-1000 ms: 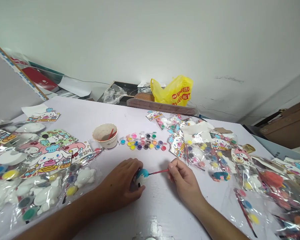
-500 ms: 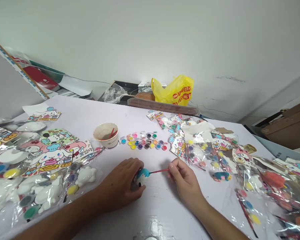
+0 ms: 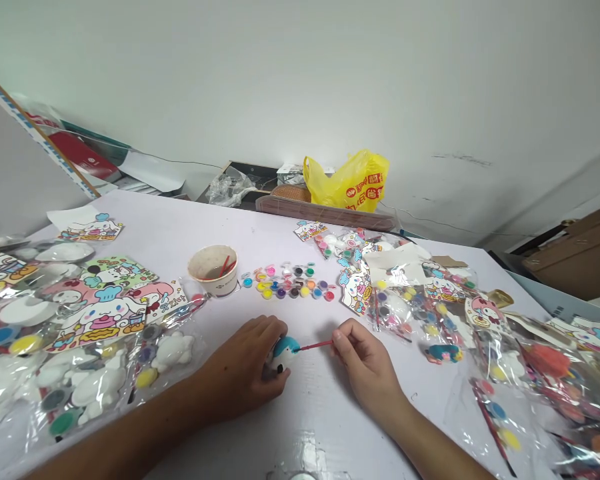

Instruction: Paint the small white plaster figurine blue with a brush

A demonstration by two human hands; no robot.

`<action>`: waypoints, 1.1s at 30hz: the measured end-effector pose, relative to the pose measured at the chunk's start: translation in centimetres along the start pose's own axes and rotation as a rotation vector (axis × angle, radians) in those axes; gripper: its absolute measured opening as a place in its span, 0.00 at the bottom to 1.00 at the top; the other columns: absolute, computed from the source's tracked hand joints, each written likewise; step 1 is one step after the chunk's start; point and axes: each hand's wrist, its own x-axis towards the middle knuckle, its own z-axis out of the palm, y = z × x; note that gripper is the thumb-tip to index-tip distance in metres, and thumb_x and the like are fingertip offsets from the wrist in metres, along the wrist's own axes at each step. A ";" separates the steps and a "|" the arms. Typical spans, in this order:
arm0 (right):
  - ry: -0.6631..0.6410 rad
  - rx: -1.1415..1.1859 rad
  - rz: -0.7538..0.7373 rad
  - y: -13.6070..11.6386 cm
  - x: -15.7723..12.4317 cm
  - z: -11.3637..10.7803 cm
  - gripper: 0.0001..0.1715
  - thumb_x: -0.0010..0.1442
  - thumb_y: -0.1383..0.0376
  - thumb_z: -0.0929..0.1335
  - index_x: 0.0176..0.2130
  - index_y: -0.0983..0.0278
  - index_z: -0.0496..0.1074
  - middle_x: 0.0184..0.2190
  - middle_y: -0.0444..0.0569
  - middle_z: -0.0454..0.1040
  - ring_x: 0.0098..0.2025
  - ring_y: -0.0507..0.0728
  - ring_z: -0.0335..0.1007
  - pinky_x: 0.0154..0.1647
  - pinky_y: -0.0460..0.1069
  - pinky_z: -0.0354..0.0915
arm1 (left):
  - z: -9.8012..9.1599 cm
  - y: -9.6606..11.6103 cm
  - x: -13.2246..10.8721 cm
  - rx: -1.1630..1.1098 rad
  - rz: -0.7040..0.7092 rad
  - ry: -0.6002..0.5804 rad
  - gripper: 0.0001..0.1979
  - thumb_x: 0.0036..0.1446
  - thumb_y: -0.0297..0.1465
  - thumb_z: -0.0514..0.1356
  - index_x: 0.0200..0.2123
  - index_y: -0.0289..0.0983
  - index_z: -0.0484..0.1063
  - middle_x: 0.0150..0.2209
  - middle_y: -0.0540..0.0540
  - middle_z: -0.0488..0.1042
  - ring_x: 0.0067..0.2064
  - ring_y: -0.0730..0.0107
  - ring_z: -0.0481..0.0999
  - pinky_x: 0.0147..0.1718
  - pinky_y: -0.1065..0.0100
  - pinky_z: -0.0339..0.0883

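My left hand (image 3: 240, 373) is wrapped round a small white plaster figure (image 3: 283, 353) with a blue-painted top, held low on the white table (image 3: 300, 413). My right hand (image 3: 365, 365) pinches a thin red paintbrush (image 3: 314, 345) whose tip touches the blue part of the figure. Behind the hands lies a row of small open paint pots (image 3: 290, 283) in many colours. A paper cup (image 3: 213, 271) with red brushes standing in it sits to the left of the pots.
Clear bags of white plaster figures, paint pots and cartoon cards cover the left (image 3: 80, 333) and right (image 3: 430, 300) of the table. A painted blue figure (image 3: 443, 352) lies at right. A yellow plastic bag (image 3: 347, 180) sits beyond the far edge by the wall.
My right hand has slid slightly left, bringing the brush closer along the figure's blue top. My left hand and the figure stay in place.
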 end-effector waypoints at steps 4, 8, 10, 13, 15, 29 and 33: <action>0.029 0.005 -0.010 0.0 0.0 -0.1 0.22 0.67 0.51 0.62 0.27 0.62 0.62 0.22 0.40 0.59 0.25 0.51 0.52 0.27 0.47 0.51 | 0.1 -0.1 0.0 -0.001 -0.005 0.000 0.11 0.54 0.29 0.58 0.39 0.39 0.58 0.38 0.48 0.65 0.39 0.62 0.64 0.37 0.63 0.59; -0.010 -0.026 -0.007 0.1 0.0 -0.1 0.22 0.67 0.51 0.62 0.28 0.62 0.63 0.22 0.39 0.57 0.24 0.51 0.50 0.26 0.47 0.49 | 0.1 0.0 0.1 0.009 0.004 -0.001 0.10 0.54 0.29 0.58 0.38 0.39 0.58 0.38 0.48 0.65 0.38 0.62 0.64 0.37 0.63 0.59; 0.018 -0.030 -0.009 0.1 -0.1 -0.1 0.22 0.67 0.50 0.62 0.28 0.62 0.62 0.22 0.39 0.57 0.25 0.51 0.51 0.26 0.47 0.50 | 0.1 0.0 0.1 0.007 0.004 -0.006 0.10 0.54 0.29 0.58 0.38 0.39 0.58 0.37 0.48 0.65 0.38 0.62 0.64 0.37 0.63 0.59; 0.006 -0.026 -0.018 0.2 -0.1 0.0 0.22 0.67 0.50 0.62 0.28 0.62 0.62 0.22 0.39 0.58 0.25 0.51 0.51 0.26 0.47 0.50 | 0.1 0.0 0.1 -0.002 0.008 0.000 0.10 0.54 0.29 0.58 0.38 0.39 0.59 0.37 0.48 0.65 0.39 0.62 0.64 0.37 0.63 0.59; -0.033 -0.041 -0.020 0.3 -0.1 0.0 0.22 0.67 0.50 0.62 0.28 0.62 0.62 0.22 0.39 0.57 0.25 0.51 0.50 0.26 0.47 0.49 | 0.1 0.0 0.1 0.001 0.011 0.007 0.10 0.54 0.28 0.58 0.38 0.39 0.59 0.37 0.48 0.65 0.38 0.62 0.64 0.36 0.63 0.58; 0.001 -0.059 -0.034 0.2 -0.1 0.1 0.22 0.68 0.51 0.62 0.28 0.62 0.62 0.22 0.39 0.56 0.25 0.51 0.50 0.26 0.47 0.49 | 0.2 -0.1 0.0 -0.001 0.005 0.002 0.11 0.54 0.29 0.58 0.39 0.39 0.59 0.38 0.48 0.66 0.39 0.62 0.64 0.37 0.63 0.59; -0.004 -0.079 -0.033 0.2 -0.1 0.1 0.21 0.67 0.51 0.62 0.28 0.62 0.62 0.22 0.39 0.57 0.25 0.51 0.51 0.26 0.47 0.50 | 0.0 0.0 0.1 0.009 0.006 -0.013 0.11 0.54 0.29 0.58 0.38 0.39 0.59 0.38 0.48 0.66 0.39 0.62 0.65 0.37 0.63 0.59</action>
